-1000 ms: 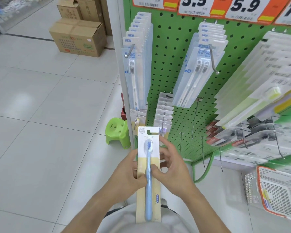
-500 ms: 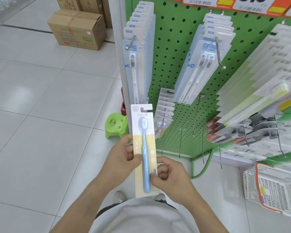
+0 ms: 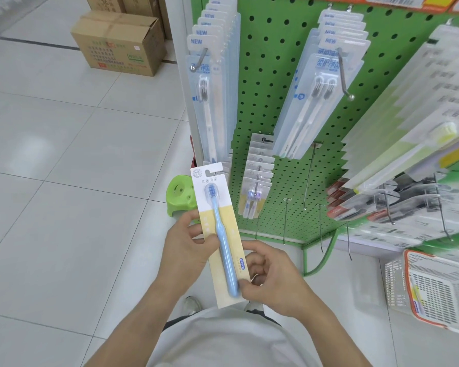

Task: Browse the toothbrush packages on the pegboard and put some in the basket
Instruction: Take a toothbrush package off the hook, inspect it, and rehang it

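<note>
Both hands hold a toothbrush package [image 3: 217, 229] in front of the green pegboard [image 3: 276, 102]: the left hand [image 3: 188, 250] grips its left edge, the right hand [image 3: 270, 276] pinches its lower end. A white basket [image 3: 398, 287] sits right of the pegboard's base.

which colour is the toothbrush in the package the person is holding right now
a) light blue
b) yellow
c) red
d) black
a, the toothbrush package, gripped by the left hand at its side and the right hand near its lower end, shows a light blue brush on a white and pale yellow card.
</note>
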